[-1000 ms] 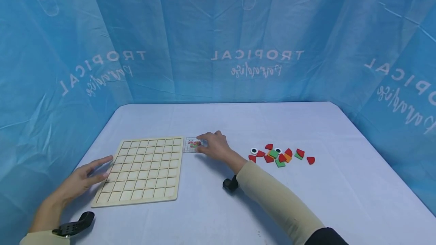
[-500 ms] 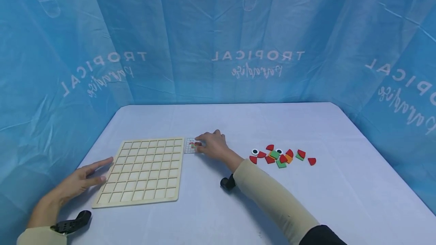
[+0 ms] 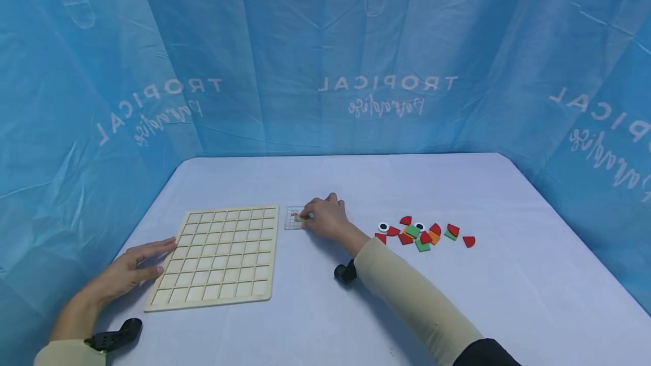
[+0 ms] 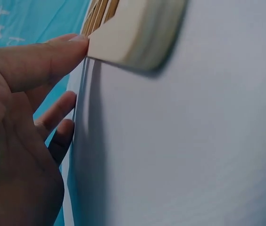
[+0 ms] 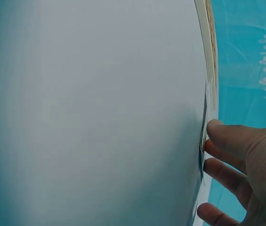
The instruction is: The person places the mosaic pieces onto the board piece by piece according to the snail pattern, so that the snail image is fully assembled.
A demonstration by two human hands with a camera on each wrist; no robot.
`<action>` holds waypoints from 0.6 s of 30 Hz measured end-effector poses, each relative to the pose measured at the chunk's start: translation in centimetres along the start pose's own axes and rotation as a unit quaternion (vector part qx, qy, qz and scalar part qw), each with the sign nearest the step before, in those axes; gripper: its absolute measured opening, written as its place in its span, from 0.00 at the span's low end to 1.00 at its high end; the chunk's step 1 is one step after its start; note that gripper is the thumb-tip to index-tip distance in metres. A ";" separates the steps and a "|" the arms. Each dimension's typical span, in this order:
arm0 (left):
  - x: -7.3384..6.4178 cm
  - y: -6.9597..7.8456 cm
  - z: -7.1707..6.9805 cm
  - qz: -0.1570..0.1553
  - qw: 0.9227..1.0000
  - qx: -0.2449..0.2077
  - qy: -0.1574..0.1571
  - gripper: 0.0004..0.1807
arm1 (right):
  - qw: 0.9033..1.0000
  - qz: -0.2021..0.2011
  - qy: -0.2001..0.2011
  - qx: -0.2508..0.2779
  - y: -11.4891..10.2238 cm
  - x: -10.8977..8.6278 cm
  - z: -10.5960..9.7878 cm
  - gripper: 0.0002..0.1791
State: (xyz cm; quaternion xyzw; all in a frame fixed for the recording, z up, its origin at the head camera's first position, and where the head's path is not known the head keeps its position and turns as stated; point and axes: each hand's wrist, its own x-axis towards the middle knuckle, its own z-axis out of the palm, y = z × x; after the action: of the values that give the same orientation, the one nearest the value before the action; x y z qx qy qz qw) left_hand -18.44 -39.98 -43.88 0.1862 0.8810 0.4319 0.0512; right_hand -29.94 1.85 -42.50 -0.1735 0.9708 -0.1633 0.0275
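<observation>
A light wooden grid board (image 3: 224,264) lies on the left half of the table. My left hand (image 3: 127,270) is at its left edge, fingers stretched out; in the left wrist view the thumb (image 4: 62,59) touches the board's corner (image 4: 119,44). To the right of the board is a small picture card (image 3: 291,223) printed with a grid and a red and green pattern. My right hand (image 3: 328,219) pinches the card's right side and hides part of it. Thumb (image 5: 229,136) and fingertips meet the card, seen edge-on, in the right wrist view.
Right of the right hand lies a loose group of flat pieces: red quarter-circles (image 3: 469,241), green squares (image 3: 422,245), orange ones (image 3: 434,238) and white eye pieces (image 3: 383,227). Blue printed curtains (image 3: 285,44) surround the white table (image 3: 356,174).
The card has shifted slightly right, widening its gap from the board. My right thumb and index finger have come closer together on it. The left hand stays at the board's edge.
</observation>
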 end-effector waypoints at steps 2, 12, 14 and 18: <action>0.0 0.0 0.4 0.038 0.999 0.025 0.010 0.29 | 1.000 -0.001 -0.001 -0.002 0.5 -0.1 -0.2 0.13; 0.8 1.8 2.7 -0.011 0.998 0.055 0.033 0.29 | 1.000 0.004 0.007 -0.004 3.9 -0.5 -1.5 0.13; 1.1 2.4 3.2 -0.023 0.998 0.058 0.031 0.29 | 1.000 0.009 0.006 -0.002 4.7 -0.7 -1.7 0.13; 1.8 3.9 4.4 -0.043 0.996 0.075 0.031 0.29 | 1.000 0.024 0.005 0.005 5.9 -1.2 -2.2 0.13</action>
State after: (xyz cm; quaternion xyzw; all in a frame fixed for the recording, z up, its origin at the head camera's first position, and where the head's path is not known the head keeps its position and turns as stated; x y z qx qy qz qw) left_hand -17.94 -33.88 -43.42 0.1384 0.9192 0.3675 0.0284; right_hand -31.01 8.14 -42.34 -0.1495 0.9740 -0.1678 0.0276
